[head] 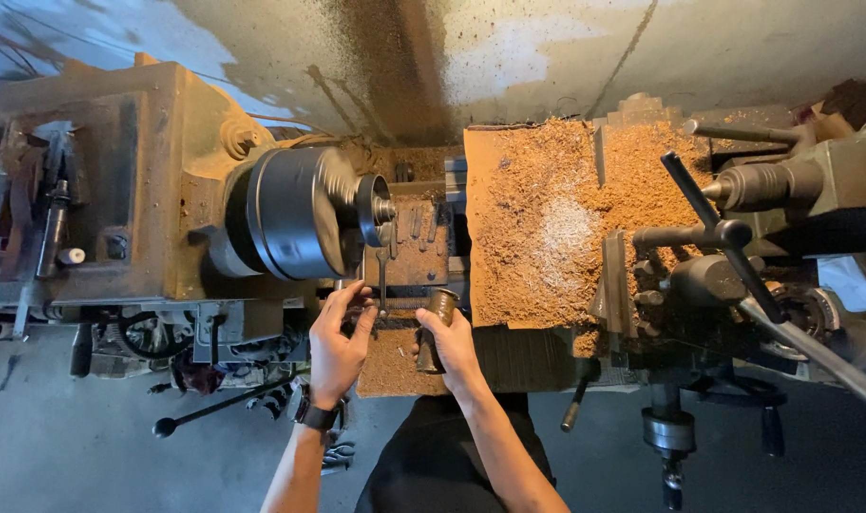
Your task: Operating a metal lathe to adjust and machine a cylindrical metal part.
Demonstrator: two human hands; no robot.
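The right hand wraps its grip around a short brass-coloured cylinder, fingers pressed together round its body so that only the open top end pokes out above the knuckles. The piece stands roughly upright in the fist, just in front of the lathe bed. Just to the left of that grip, the left hand is raised with a dark watch on its wrist; its fingertips pinch toward a thin dark metal tool that hangs down from the chuck area, though whether they actually close on it cannot be told. The two hands sit near each other without touching.

Beyond the left hand's grip, the big dark chuck of the lathe faces right. Beyond and to the right of the right hand's grip lies a flat cover heaped with brown shavings and a pale patch of fine chips. Farther right stands the tailstock with its black crossed handles. Below the left hand, a long lever with a ball end slants toward the grey floor.
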